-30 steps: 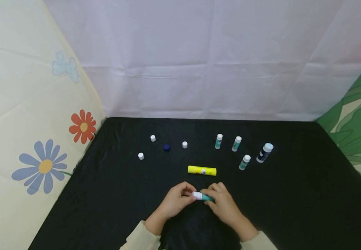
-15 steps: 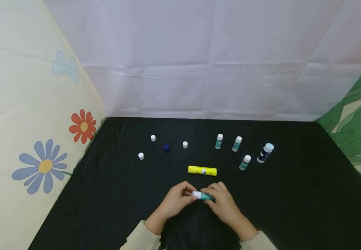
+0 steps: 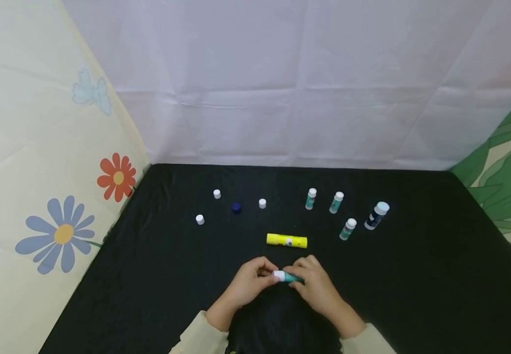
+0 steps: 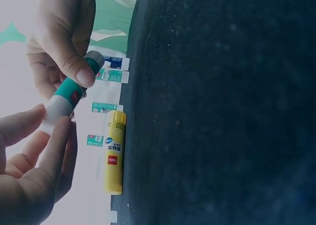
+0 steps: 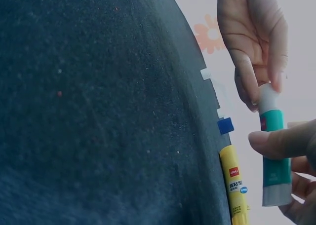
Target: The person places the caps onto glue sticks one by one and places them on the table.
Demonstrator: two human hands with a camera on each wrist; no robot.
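Observation:
Both hands hold a green glue stick (image 3: 289,277) with a white end, close to the body at the near part of the table. My left hand (image 3: 251,281) pinches the white end (image 4: 55,112) between thumb and fingers. Around the green barrel (image 5: 277,169), my right hand (image 3: 316,287) keeps its grip, thumb on one side and fingers on the other. The stick lies roughly level in the head view. Just beyond the hands a yellow glue stick (image 3: 286,240) lies on its side, touched by neither hand.
On the black table (image 3: 158,275), small white caps (image 3: 199,220) and a dark blue cap (image 3: 236,208) sit back left. Several green glue sticks (image 3: 337,202) and a larger navy one (image 3: 376,215) stand upright back right. A white cloth (image 3: 237,98) hangs behind.
The hands stay in nearly the same place, still holding the green glue stick. The whole head view has shifted slightly; the objects on the table look unmoved.

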